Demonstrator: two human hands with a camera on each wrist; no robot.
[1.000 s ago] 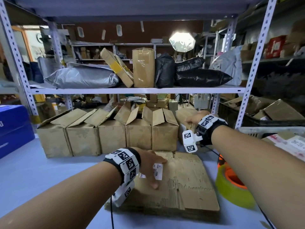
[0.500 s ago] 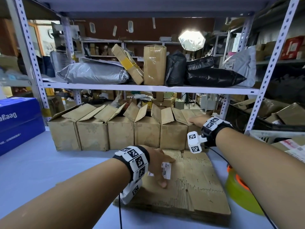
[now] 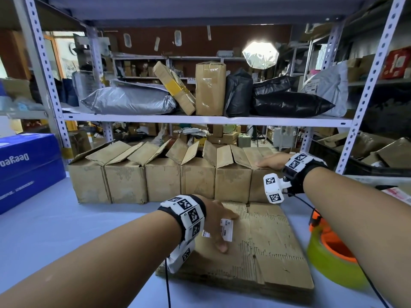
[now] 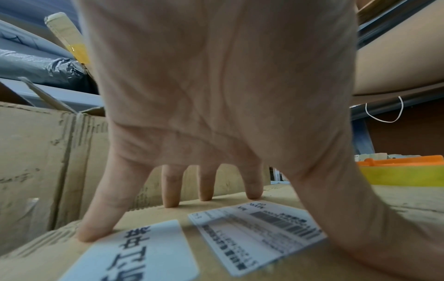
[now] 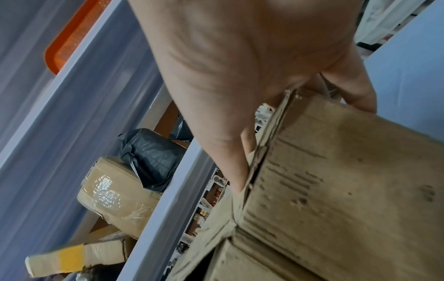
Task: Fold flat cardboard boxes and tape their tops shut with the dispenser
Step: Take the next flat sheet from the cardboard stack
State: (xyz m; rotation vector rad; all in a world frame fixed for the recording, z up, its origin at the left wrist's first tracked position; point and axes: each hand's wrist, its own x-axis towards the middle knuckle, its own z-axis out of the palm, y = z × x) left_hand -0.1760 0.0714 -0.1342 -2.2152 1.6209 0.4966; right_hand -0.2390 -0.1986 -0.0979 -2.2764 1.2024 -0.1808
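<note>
The left hand (image 3: 216,225) lies spread on the stack of flat boxes (image 3: 262,245), fingers straight, tips pressing the top sheet. In the left wrist view the fingertips (image 4: 96,226) and thumb stand on the cardboard around two white labels (image 4: 257,226), which sit directly under the palm. Nothing is curled round or pinched; the hand only presses down. The stack reaches from under this hand toward the person and to the right.

The right hand (image 3: 270,162) rests on top of the end box (image 3: 259,174), the rightmost of a row of folded boxes (image 3: 164,172) that stands just beyond the flat stack. The head view shows its fingers lying flat across the box's top flap. The right wrist view shows the thumb (image 5: 353,91) down one side of the box's upper edge and fingers down the other, so the hand seems to clasp the edge, though how tightly cannot be told. The box sits directly beneath this palm; the other boxes in the row run off to the left of it, their flaps standing open.

The tape dispenser (image 3: 331,256), orange and yellow-green, lies on the table (image 3: 66,230) under the right forearm, just right of the flat stack and touched by neither hand.
</note>
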